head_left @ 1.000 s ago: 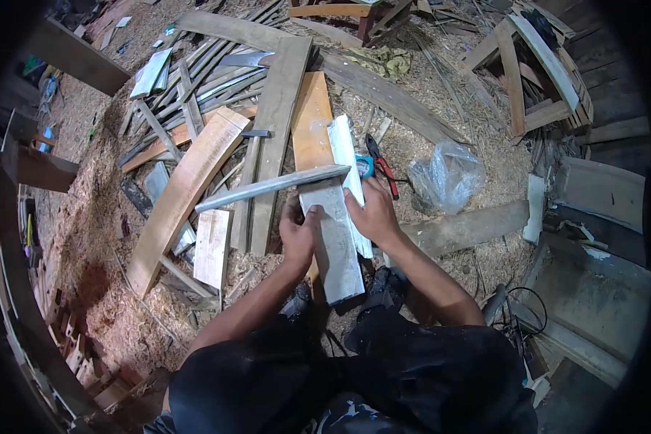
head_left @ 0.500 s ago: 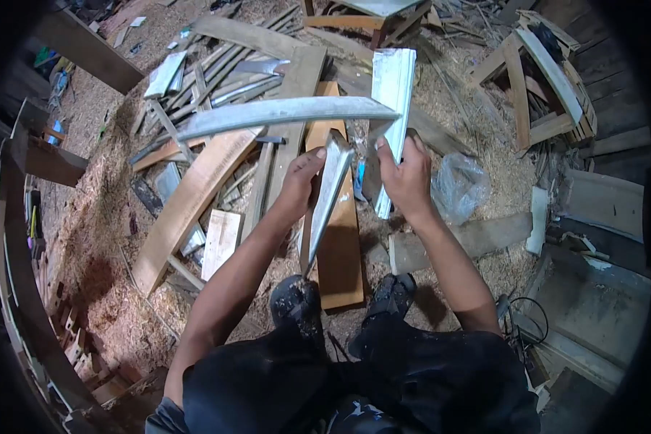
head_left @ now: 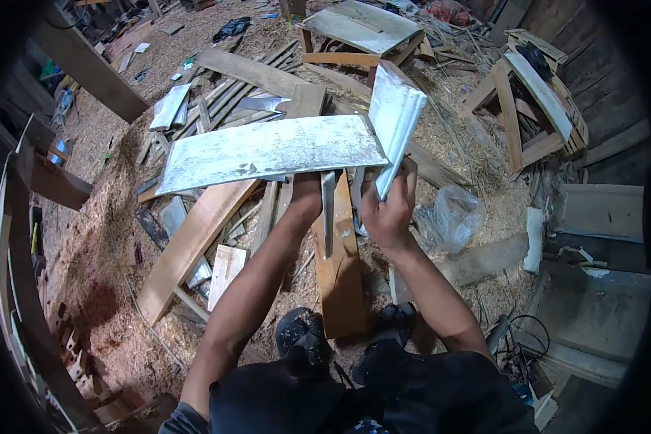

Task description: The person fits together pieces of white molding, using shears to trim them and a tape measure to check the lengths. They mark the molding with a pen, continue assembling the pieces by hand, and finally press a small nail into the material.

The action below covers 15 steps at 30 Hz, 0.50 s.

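Note:
My left hand [head_left: 307,194] is raised in front of me and grips a wide, flat, whitish-grey board [head_left: 267,152] that lies level and stretches out to the left. The board hides most of the fingers. A narrow grey strip [head_left: 329,217] hangs edge-on just right of that hand; which hand holds it I cannot tell. My right hand [head_left: 387,210] is closed around the lower end of a white moulded plank [head_left: 396,116] that stands upright and leans right. Its top touches the flat board's right end.
Below my hands an orange-brown plank [head_left: 340,278] lies on the sawdust floor, with a long curved plank [head_left: 188,246] to its left. A clear plastic bag [head_left: 452,213] sits to the right. Wooden frames [head_left: 535,94] stand far right, scrap strips [head_left: 224,94] far left.
Both hands lifted the pieces off the orange plank and up toward me. The long piece in my left hand turned from edge-on to showing its broad face.

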Each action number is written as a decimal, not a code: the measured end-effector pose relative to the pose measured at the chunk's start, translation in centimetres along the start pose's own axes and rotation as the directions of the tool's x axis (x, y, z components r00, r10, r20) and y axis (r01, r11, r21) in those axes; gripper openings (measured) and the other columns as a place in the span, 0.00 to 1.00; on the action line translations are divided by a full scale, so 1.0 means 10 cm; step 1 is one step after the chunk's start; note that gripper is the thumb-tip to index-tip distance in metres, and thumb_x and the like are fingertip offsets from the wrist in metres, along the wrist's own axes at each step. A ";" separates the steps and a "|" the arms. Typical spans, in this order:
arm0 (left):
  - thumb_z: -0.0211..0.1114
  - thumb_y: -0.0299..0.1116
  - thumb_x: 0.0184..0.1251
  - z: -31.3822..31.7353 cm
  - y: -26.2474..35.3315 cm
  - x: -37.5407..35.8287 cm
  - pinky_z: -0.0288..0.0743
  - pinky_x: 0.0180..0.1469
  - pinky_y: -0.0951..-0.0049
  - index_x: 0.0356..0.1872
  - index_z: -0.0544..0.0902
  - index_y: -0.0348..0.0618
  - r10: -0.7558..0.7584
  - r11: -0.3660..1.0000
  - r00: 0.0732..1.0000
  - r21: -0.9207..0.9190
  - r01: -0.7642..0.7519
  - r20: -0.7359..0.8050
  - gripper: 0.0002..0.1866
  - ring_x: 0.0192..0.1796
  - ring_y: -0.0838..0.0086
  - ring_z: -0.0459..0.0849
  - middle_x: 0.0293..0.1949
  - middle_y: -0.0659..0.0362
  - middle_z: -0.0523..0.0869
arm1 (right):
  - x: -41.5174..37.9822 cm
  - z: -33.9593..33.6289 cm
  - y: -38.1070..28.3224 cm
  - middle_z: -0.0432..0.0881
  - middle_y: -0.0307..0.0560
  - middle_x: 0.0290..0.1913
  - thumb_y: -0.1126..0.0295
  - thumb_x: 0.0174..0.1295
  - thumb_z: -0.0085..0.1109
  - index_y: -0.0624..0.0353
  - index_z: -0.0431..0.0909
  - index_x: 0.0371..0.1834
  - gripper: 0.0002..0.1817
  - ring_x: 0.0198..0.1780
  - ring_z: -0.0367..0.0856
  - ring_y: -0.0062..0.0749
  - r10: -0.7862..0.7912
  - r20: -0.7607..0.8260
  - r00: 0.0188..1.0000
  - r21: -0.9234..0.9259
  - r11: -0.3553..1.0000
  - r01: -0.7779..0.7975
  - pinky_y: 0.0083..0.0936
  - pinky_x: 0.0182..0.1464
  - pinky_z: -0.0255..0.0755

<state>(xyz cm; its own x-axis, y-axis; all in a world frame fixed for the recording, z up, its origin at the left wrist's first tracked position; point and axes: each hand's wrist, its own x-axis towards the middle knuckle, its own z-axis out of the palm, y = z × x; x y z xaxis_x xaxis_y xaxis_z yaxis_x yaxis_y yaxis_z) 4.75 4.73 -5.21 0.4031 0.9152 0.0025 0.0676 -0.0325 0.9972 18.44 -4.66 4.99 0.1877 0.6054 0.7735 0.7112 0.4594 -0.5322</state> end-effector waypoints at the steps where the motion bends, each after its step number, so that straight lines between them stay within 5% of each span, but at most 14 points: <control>1: 0.57 0.37 0.73 -0.02 0.05 -0.02 0.67 0.63 0.63 0.59 0.74 0.36 0.098 0.994 0.995 -0.046 -0.097 0.031 0.20 0.60 0.61 0.74 0.58 0.48 0.77 | 0.02 0.00 -0.01 0.69 0.66 0.53 0.73 0.64 0.56 0.74 0.70 0.56 0.20 0.52 0.72 0.59 -0.012 0.008 1.000 -0.025 1.000 0.012 0.46 0.53 0.68; 4: 0.49 0.43 0.79 -0.02 0.21 -0.08 0.68 0.62 0.65 0.58 0.75 0.37 0.110 0.987 0.993 -0.115 -0.115 -0.050 0.20 0.57 0.65 0.75 0.53 0.52 0.79 | -0.05 -0.01 0.05 0.68 0.70 0.55 0.80 0.59 0.54 0.79 0.64 0.62 0.26 0.56 0.70 0.60 -0.036 0.071 0.997 -0.086 0.995 0.042 0.48 0.56 0.70; 5: 0.47 0.43 0.80 -0.02 0.27 -0.15 0.68 0.61 0.66 0.57 0.75 0.37 0.203 0.977 0.977 0.084 -0.197 -0.063 0.20 0.57 0.65 0.75 0.53 0.52 0.79 | -0.13 0.01 0.10 0.68 0.70 0.55 0.77 0.61 0.55 0.79 0.64 0.61 0.26 0.56 0.70 0.60 0.011 0.083 0.996 -0.049 0.999 -0.007 0.49 0.58 0.68; 9: 0.50 0.46 0.78 0.06 0.34 -0.29 0.65 0.65 0.64 0.64 0.70 0.39 -0.005 0.996 0.997 -0.091 -0.003 -0.081 0.24 0.61 0.66 0.71 0.59 0.53 0.75 | -0.28 0.00 0.16 0.67 0.69 0.55 0.73 0.64 0.57 0.76 0.65 0.62 0.26 0.56 0.69 0.60 0.000 0.068 0.998 -0.095 0.995 0.006 0.48 0.57 0.68; 12: 0.47 0.48 0.79 0.01 -0.88 0.02 0.67 0.64 0.64 0.62 0.72 0.36 0.077 0.905 0.996 -0.421 -0.053 0.041 0.25 0.60 0.65 0.73 0.58 0.52 0.76 | -0.42 0.04 0.21 0.67 0.69 0.56 0.72 0.64 0.57 0.76 0.64 0.63 0.26 0.56 0.69 0.60 -0.020 0.040 0.999 -0.100 0.995 0.024 0.49 0.58 0.68; 13: 0.46 0.52 0.78 -0.09 -0.36 -0.28 0.64 0.66 0.62 0.65 0.68 0.36 0.150 0.838 0.984 -0.540 -0.077 0.093 0.29 0.64 0.65 0.71 0.62 0.52 0.73 | -0.42 0.05 0.19 0.67 0.68 0.56 0.69 0.65 0.57 0.76 0.64 0.63 0.27 0.56 0.68 0.60 -0.008 0.028 1.000 -0.107 0.994 0.011 0.49 0.59 0.67; 15: 0.61 0.53 0.67 -0.10 0.07 -0.63 0.65 0.67 0.62 0.65 0.68 0.34 0.288 0.875 0.955 -0.425 -0.232 0.072 0.36 0.64 0.63 0.72 0.62 0.50 0.74 | -0.46 -0.01 0.15 0.67 0.67 0.56 0.69 0.65 0.57 0.75 0.64 0.62 0.27 0.56 0.68 0.59 -0.043 0.056 0.998 -0.089 0.995 0.048 0.48 0.59 0.66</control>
<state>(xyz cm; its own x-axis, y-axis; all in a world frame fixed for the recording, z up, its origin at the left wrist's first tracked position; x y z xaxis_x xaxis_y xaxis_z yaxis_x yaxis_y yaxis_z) 1.33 -0.60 -4.44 0.4702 0.8356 0.2841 -0.4217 -0.0700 0.9040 18.66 -6.80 0.71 0.1188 0.6206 0.7751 0.7767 0.4283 -0.4619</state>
